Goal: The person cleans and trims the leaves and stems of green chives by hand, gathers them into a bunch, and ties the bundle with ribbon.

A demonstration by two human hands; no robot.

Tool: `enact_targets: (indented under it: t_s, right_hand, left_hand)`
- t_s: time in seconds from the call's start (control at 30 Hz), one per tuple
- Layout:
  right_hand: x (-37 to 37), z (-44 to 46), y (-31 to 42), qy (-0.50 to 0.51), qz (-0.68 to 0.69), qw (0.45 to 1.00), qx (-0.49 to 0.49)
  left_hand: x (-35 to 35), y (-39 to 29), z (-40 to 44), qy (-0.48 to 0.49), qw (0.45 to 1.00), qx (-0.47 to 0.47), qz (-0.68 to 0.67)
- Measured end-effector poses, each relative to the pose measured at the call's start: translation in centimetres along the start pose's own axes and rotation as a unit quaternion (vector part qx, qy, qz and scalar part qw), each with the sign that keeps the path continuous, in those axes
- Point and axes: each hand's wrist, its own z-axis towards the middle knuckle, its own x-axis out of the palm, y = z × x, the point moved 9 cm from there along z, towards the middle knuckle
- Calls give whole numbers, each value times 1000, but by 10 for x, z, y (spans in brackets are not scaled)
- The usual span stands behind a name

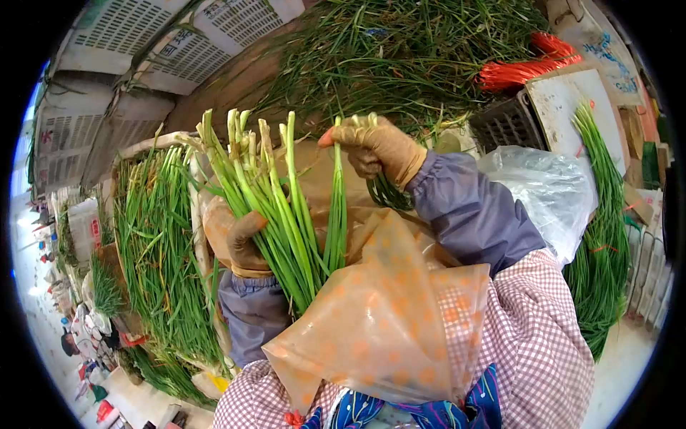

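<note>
My left hand [246, 239], in a brown glove, is closed around a loose bunch of green onions [275, 207]. Their pale cut ends point up and the leaves run down behind the plastic apron [379, 314]. To the right of the bunch, my right hand [379, 146], also gloved, pinches the pale top of a green onion stalk [336, 207] that hangs straight down. A fingertip of that glove is reddish. The lower leaves of both are hidden by the apron.
Long green onions fill a container [157, 243] at left. A heap of green leaves [400, 57] lies ahead, beside red ties [529, 64] and a dark crate [507, 125]. At right are a clear plastic bag [547, 193] and tied greens [600, 229]. White crates [128, 32] stand upper left.
</note>
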Motion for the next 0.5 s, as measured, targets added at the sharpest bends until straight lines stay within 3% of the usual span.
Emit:
enact_targets:
  t_s: [0.03,0.07,0.1,0.17,0.2,0.23,0.27,0.3,0.37,0.43,0.5]
  right_hand:
    - [6,2,13,9,-8,999,-37]
    - [3,-6,40,-54,-72,991,-95]
    - [-14,-15,77,-113,-182,952,-219]
    - [-82,-31,139,-244,-254,880,-317]
    - [-114,-54,172,-354,-338,789,-372]
    - [-136,-69,187,-390,-270,804,-359]
    - [-139,-78,202,-322,-194,785,-492]
    - [-112,-82,202,-305,-221,805,-458]
    - [-54,-64,164,-213,-204,898,-326]
    - [1,-45,110,-145,-323,903,-243]
    - [50,-37,64,-24,-341,912,-227]
  left_hand:
    - [0,-1,-1,-4,1000,5,1]
    - [5,-2,-1,11,999,13,-33]
    - [8,-4,-2,26,997,24,-67]
    - [-3,0,-7,-31,996,0,-79]
    - [-1,-4,-6,-16,997,33,-70]
    - [1,-8,-3,0,996,64,-60]
    - [-3,-11,-2,2,996,70,-62]
    - [1,-8,-1,56,994,39,-83]
    - [16,-2,-1,111,988,4,-106]
    - [26,-9,1,75,993,35,-83]
    - [27,-10,0,57,995,37,-74]
